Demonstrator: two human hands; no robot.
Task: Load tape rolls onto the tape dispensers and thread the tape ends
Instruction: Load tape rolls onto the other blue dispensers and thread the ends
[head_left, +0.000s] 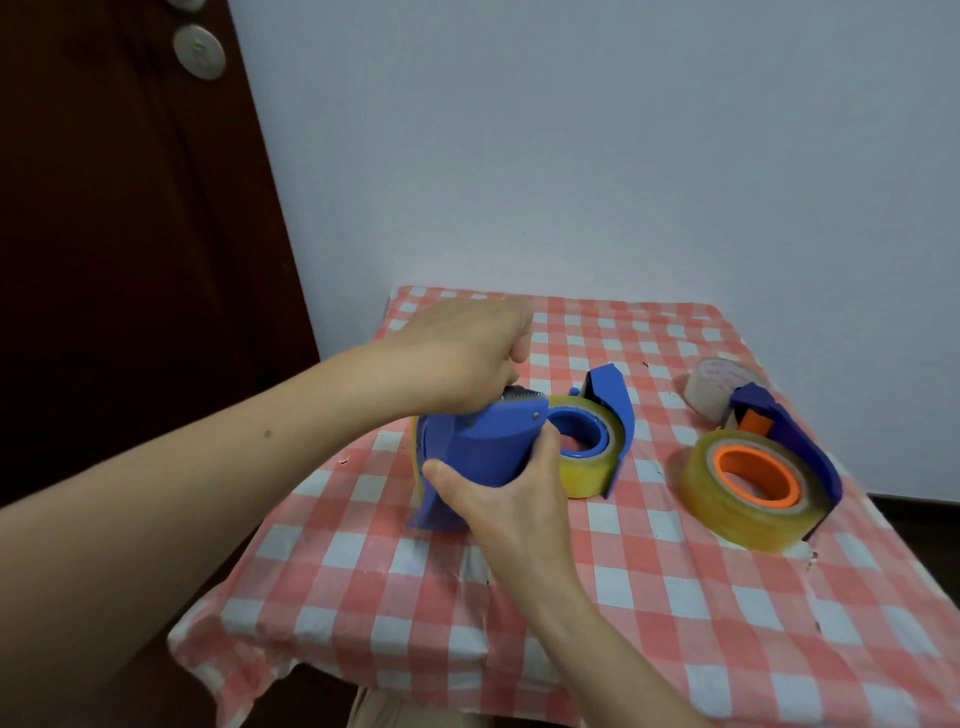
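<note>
Curling at the cutter, our left hand maybe pinches tape, we cannot tell; the blue plastic tape dispenser sits gripped in our right hand. On the checked tablecloth, the blue-hub dispenser and the orange-hub dispenser lie loaded with yellowish rolls, their threading unclear; a pale spare tape roll waits.

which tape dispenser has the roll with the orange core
The right dispenser, lying near the right edge of the tablecloth: orange core. The middle dispenser has a blue core, and the held dispenser, gripped by left hand and right hand, hides its core.
</note>
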